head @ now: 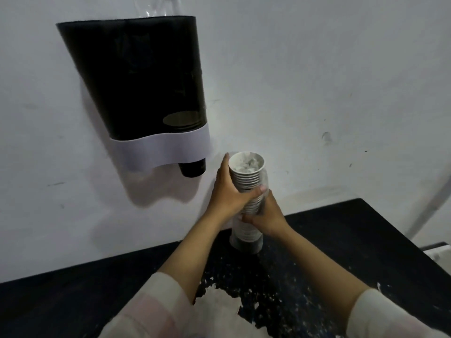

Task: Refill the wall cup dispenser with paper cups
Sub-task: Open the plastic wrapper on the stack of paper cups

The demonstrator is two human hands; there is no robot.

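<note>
A dark, smoked-plastic cup dispenser point(136, 79) with a white lower band hangs on the wall at upper left. A dark cup point(192, 168) pokes out of its bottom right outlet. To the right and below it, a tall stack of white paper cups point(247, 170) stands upright with its base on the black counter. My left hand point(225, 191) wraps the stack's upper part from the left. My right hand point(268, 214) grips the stack lower down from the right. Clear plastic wrap seems to surround the lower part of the stack.
The black counter point(341, 240) is speckled with white chips, with a large worn white patch point(217, 306) near me. A white wall point(317, 81) rises behind. Clear plastic point(156, 6) shows above the dispenser's top. A white object point(439, 252) sits at the counter's right edge.
</note>
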